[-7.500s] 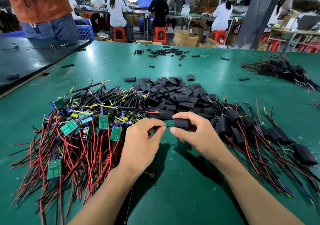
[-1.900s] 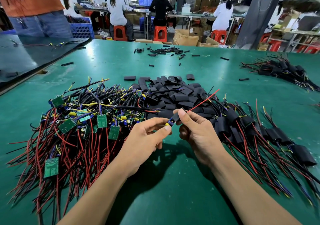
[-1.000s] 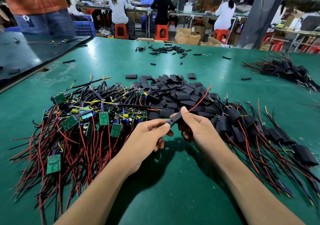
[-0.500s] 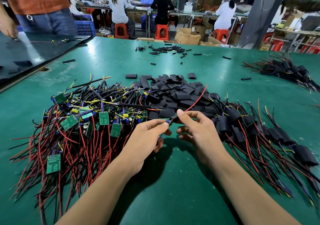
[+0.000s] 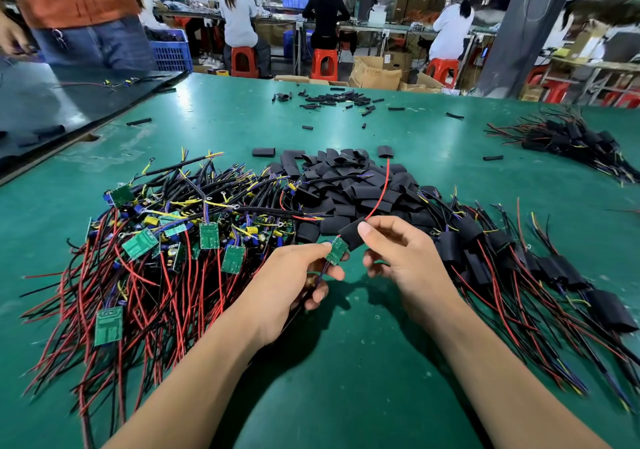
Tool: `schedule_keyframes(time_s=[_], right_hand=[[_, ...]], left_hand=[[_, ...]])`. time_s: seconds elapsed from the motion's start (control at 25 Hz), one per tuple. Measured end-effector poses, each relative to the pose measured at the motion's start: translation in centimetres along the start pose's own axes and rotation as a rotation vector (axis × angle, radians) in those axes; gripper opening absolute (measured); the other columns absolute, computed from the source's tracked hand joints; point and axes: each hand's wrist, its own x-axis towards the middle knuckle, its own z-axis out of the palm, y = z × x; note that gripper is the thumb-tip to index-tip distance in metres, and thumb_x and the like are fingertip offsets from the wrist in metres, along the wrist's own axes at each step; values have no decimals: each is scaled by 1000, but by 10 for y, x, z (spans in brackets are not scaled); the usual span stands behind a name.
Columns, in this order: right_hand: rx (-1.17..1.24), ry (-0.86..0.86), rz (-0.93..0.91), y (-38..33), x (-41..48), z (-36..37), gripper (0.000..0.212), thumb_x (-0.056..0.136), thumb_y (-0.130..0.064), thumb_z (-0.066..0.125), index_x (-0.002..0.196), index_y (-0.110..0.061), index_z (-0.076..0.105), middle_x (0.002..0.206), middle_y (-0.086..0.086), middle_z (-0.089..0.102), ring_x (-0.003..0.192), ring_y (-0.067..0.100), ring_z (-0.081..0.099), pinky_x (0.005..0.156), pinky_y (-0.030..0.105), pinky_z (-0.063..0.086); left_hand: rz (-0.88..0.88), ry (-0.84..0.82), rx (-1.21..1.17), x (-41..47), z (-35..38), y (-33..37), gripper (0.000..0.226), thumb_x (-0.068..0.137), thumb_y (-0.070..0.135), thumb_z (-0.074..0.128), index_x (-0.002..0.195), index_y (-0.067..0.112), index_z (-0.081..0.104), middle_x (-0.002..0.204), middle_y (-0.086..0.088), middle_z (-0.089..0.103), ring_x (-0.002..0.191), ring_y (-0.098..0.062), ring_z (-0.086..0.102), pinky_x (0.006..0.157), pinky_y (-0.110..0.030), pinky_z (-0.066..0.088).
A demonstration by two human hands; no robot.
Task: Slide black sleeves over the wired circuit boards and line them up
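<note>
left hand (image 5: pixel 287 282) pinches green circuit board (image 5: pixel 336 250); right hand (image 5: pixel 405 258) pinches black sleeve (image 5: pixel 350 233); box (image 5: pixel 375 74) writing unreadable.

Bare left forearm (image 5: pixel 194 379), bare right forearm (image 5: pixel 502 379), bare left hand (image 5: pixel 287 282), bare right hand (image 5: pixel 405 258), short plain fingernails (image 5: pixel 363 230), slim wrists

Head view, forward and down (close), green table (image 5: pixel 346 396)

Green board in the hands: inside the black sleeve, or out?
Mostly out: the green board shows bare beside the black sleeve; its red wire runs through.
</note>
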Motion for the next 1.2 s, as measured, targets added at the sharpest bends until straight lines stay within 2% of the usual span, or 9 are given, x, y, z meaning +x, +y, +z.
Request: schedule_keyframes(time_s=[0.08, 0.28, 0.44, 0.64, 0.76, 0.92, 1.0, 1.12, 1.2], right_hand=[[45, -12, 36, -1, 1, -2, 9, 92, -18, 70, 84, -18, 71, 73, -1, 65, 54, 11, 56, 49, 21, 45], [75, -45, 184, -3, 2, -5, 10, 95, -21, 66, 87, -14, 67, 68, 4, 58, 51, 8, 53, 45, 19, 42], [92, -55, 216, -3, 3, -6, 9, 94, -20, 67, 89, -12, 67, 73, 6, 59, 52, 8, 53, 45, 19, 41], [24, -18, 90, 3, 4, -6, 12, 94, -20, 68, 85, -14, 72, 73, 2, 64, 55, 9, 54, 48, 19, 43], [-119, -8, 0, 5, 5, -8, 12, 95, -22, 68, 89, -14, 73, 73, 4, 64, 59, 11, 55, 51, 21, 44], [-96, -21, 35, 6, 5, -9, 14, 94, -24, 69, 84, -17, 75, 72, 4, 63, 60, 11, 54, 54, 22, 43], [-193, 16, -19, 6, 3, -8, 13, 94, -26, 70, 86, -17, 75, 65, 0, 62, 58, 10, 53, 55, 22, 42], [-382, 116, -185, 5, 1, -5, 10, 92, -26, 71, 84, -20, 73, 58, -12, 61, 50, 3, 52, 55, 15, 39], [-389, 130, -233, 2, -2, -4, 10, 91, -25, 73, 83, -19, 72, 59, -14, 61, 49, 0, 52, 55, 10, 38]], left_hand=[[-22, -16, -25, 0, -1, 0, 34, 99, 27, 51, 81, 15, 77, 77, -7, 69, 42, -15, 38, 42, -23, 26], [-39, -20, -21, 1, -3, 1, 45, 99, 27, 50, 64, 25, 78, 73, -5, 66, 42, -15, 37, 44, -24, 25], [-13, -22, 6, 2, -5, -1, 43, 98, 27, 53, 63, 21, 77, 75, -7, 67, 41, -15, 38, 44, -24, 26], [9, -30, 1, 4, -6, -3, 24, 96, 27, 58, 85, 10, 70, 77, -10, 68, 42, -16, 40, 42, -23, 29], [5, -10, 2, 4, -6, -3, 22, 96, 27, 58, 85, 9, 65, 76, -9, 69, 41, -16, 40, 43, -23, 28], [-11, 13, 9, 2, -4, -1, 23, 96, 27, 58, 81, 10, 63, 71, -8, 67, 40, -16, 39, 43, -23, 27], [-17, 11, 18, 1, -4, 0, 24, 97, 27, 57, 81, 9, 61, 69, -8, 66, 40, -17, 39, 44, -23, 27], [-41, 3, -6, 0, -2, 3, 23, 96, 28, 57, 85, 7, 59, 67, -7, 63, 40, -17, 38, 44, -23, 26], [-61, 2, -40, -1, -2, 5, 22, 96, 27, 55, 89, 6, 58, 66, -7, 62, 40, -17, 38, 44, -23, 25]])
